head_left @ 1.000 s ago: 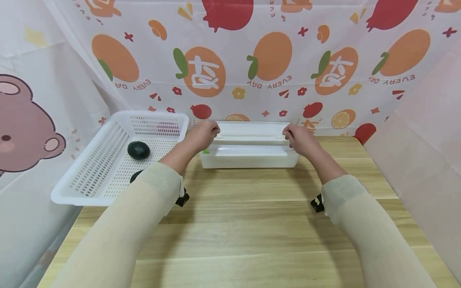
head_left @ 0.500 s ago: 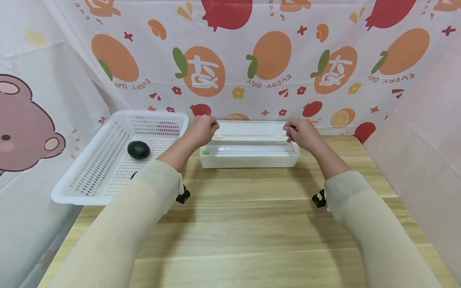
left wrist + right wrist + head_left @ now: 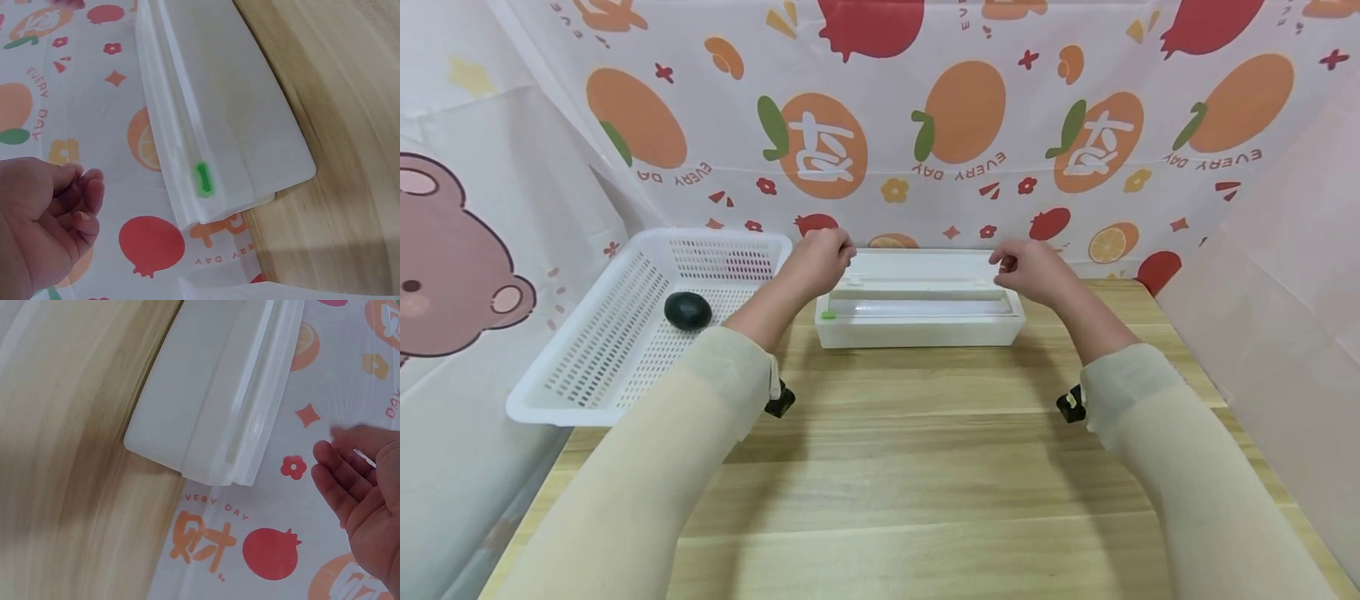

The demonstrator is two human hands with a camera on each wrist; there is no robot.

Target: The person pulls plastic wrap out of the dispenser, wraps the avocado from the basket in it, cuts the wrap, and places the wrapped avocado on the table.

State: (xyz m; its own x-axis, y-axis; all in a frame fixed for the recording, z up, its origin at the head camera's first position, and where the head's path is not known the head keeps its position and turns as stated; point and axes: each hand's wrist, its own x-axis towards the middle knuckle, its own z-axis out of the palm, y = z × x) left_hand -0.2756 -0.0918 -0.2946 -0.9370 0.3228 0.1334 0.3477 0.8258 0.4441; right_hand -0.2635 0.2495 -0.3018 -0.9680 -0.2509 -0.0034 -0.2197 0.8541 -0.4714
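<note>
A long white cling film dispenser (image 3: 917, 333) stands at the back of the table, lid raised, a roll of film (image 3: 917, 308) visible inside. My left hand (image 3: 817, 262) is above its left end, thumb and fingertips together; in the left wrist view that hand (image 3: 47, 219) is curled beside the box. My right hand (image 3: 1036, 271) is above the right end, fingers bent. In the right wrist view a thin white streak of film (image 3: 364, 456) shows at the right hand (image 3: 369, 500). The clear film between the hands is barely visible. A green slider (image 3: 204, 179) sits at the dispenser's left end.
A white perforated basket (image 3: 587, 358) stands on the left with a dark green oval object (image 3: 688, 311) inside. A fruit-print cloth (image 3: 895, 150) hangs right behind the dispenser. Wooden tabletop (image 3: 910, 483) extends in front.
Both hands have risen a little and drawn slightly away from the dispenser, the right one also shifting outward. The dispenser stays in place, and more of its inside shows.
</note>
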